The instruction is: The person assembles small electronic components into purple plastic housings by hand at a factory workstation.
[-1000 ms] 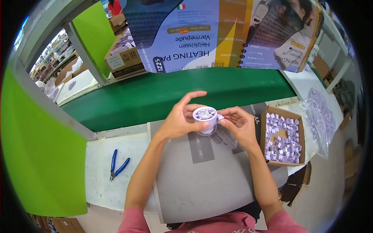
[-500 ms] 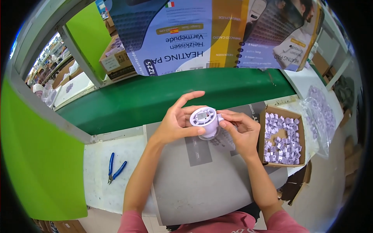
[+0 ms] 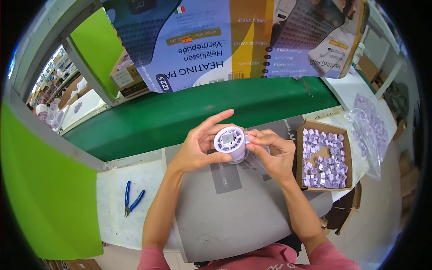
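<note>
A round lilac plastic housing point(image 3: 237, 153), with a slotted ring and a grey square part in its top face, is held above the grey mat point(image 3: 216, 211). My left hand point(image 3: 198, 146) grips its left side, thumb at the front and index finger stretched out beyond it. At the housing's right side, my right hand point(image 3: 275, 153) pinches a small lilac piece point(image 3: 247, 139) between thumb and fingertips, pressed against the wall. Whether that piece sits in the wall cannot be told. A clear rim shows under the housing.
To the right stands a cardboard box point(image 3: 299, 162) of several small lilac pieces. Beyond it lies a clear bag point(image 3: 366, 139) of similar parts. Blue-handled nippers point(image 3: 130, 202) rest on the white tabletop at left. A green belt point(image 3: 189, 112) and a printed cardboard panel point(image 3: 193, 45) are at the back.
The view has shifted slightly. Both hands keep their hold; the housing appears a little further left and tipped slightly, and the small piece stays at its right side.
</note>
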Action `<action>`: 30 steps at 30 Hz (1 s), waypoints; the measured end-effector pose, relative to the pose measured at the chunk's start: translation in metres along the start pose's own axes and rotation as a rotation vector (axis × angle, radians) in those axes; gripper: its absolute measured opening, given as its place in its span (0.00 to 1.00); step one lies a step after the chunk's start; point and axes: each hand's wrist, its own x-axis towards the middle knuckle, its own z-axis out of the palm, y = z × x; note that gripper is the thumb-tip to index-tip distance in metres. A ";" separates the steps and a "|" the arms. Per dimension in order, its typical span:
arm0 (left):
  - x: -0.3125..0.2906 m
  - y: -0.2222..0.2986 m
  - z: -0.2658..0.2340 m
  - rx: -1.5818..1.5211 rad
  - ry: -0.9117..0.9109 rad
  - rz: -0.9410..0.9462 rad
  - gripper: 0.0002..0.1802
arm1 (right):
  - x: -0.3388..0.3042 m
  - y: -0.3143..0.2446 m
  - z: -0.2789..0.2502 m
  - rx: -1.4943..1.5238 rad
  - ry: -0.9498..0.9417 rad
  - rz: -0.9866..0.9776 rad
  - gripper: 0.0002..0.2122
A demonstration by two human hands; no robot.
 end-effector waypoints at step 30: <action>-0.033 -0.002 -0.193 1.228 0.553 -0.324 0.26 | -0.061 -0.073 -0.193 -1.227 -0.492 0.345 0.16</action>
